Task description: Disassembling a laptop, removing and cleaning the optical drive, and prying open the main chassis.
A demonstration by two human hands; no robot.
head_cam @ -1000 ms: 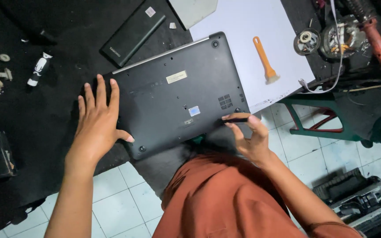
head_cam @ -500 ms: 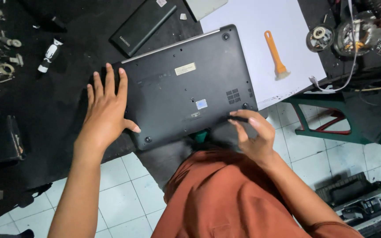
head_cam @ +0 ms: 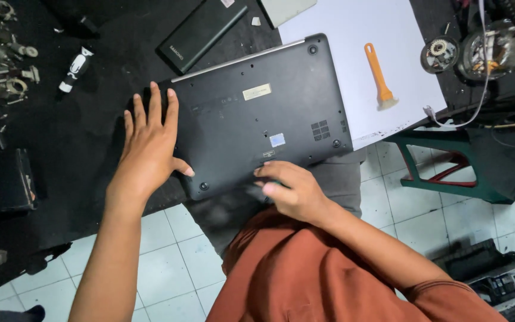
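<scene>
Down below my head camera, the only view, a dark grey slab-shaped plastic laptop (head_cam: 257,113) lies upside down, its far part on the black desk (head_cam: 84,137) and a white paper sheet (head_cam: 353,36), its near edge jutting over my lap. My left hand (head_cam: 150,149) lies flat on its left end, fingers spread wide, thumb out across the base, holding nothing. My right hand (head_cam: 293,191) curls at the near edge; its fingers are bent and narrow, seemingly around something dark and thin, though I cannot tell what. I judge the shell stiff, fairly smooth and moderately heavy, likely to slide on paper, so I would take it by its long edges, not the vent grille. A small cream rectangular sticker (head_cam: 257,91) sits near the middle, a smaller pale blue one (head_cam: 278,140) nearer me. An orange-handled flat scraper tool (head_cam: 379,76) lies on the sheet; a long black rectangular battery pack (head_cam: 202,33) with a small white corner label lies beyond.
</scene>
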